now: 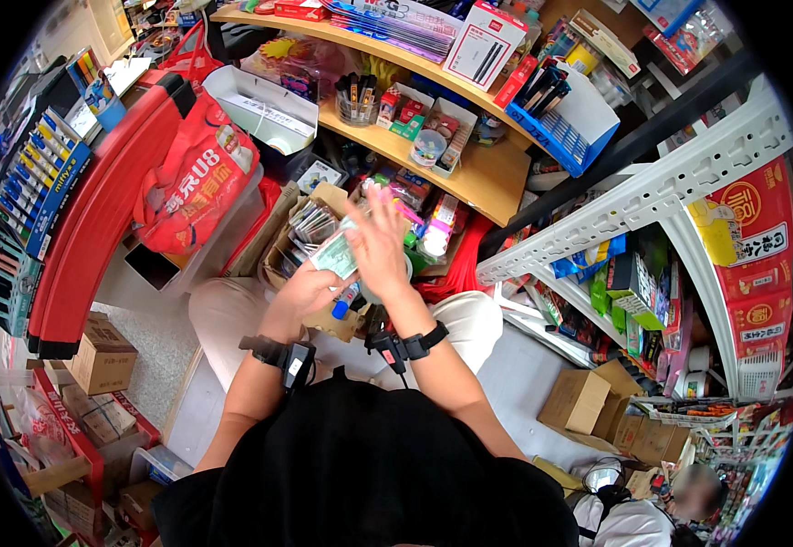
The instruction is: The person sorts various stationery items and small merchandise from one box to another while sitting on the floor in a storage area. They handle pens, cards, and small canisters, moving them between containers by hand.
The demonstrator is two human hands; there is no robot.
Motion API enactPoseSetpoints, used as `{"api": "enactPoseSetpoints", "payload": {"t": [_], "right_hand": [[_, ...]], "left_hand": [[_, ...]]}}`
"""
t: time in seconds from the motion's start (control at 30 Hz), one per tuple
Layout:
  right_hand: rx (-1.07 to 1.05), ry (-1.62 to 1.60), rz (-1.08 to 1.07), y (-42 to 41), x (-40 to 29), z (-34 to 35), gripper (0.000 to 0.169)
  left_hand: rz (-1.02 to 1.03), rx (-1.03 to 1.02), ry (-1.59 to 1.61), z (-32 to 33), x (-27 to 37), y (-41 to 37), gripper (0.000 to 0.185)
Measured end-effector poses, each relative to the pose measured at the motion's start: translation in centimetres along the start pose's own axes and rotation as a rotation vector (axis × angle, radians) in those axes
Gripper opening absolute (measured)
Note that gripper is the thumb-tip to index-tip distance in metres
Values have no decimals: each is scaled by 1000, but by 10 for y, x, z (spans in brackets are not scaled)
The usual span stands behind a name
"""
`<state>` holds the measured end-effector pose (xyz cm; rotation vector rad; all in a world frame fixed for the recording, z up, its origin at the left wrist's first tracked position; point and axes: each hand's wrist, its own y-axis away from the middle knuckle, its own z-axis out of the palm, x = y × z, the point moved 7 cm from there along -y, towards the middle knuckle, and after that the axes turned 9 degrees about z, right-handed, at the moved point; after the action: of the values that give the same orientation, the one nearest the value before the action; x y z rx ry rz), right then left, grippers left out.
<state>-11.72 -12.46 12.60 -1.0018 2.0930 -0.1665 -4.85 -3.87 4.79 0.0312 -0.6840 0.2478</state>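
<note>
My left hand point(314, 287) grips a thin stack of green-and-white paper point(336, 256) that looks like banknotes, thumb on top. Over the stack's right edge, my right hand point(377, 253) has its fingers stretched and spread; whether its palm touches the paper is hidden. Below both hands is an open cardboard box point(280, 249) packed with small flat packets point(312, 222). A blue-capped tube or bottle point(345, 301) lies just under my wrists.
A red bag point(198, 171) sits on a plastic bin at left, beside a red-edged counter point(105, 184) with pen displays. Curved wooden shelves point(485, 167) of stationery stand ahead. White metal racking point(642, 198) rises at right. Another person point(622, 523) is behind, lower right.
</note>
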Motion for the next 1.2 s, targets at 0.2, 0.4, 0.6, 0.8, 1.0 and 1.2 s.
{"api": "enactPoseSetpoints", "payload": {"t": [0.2,0.4,0.6,0.8,1.0,1.2], "right_hand": [[-5,-48,39,-3,9,-1,44],[-223,-140,-116,21,-53,15,40],[-124,34,-39,9,-32,9,39],[57,-65,122,-7,21,-9,35],[-159,-41,-19,16,-35,7,38],[-106,1,-27,13,-29,6,37]], "left_hand": [[34,-112,24,18,5,5,66],[59,-221,281,-17,-8,2,73],[73,-213,253,-4,-2,1,63],[-51,-33,185,9,-3,4,59],[-49,-137,111,9,-6,0,76],[-60,-79,27,7,0,4,67]]}}
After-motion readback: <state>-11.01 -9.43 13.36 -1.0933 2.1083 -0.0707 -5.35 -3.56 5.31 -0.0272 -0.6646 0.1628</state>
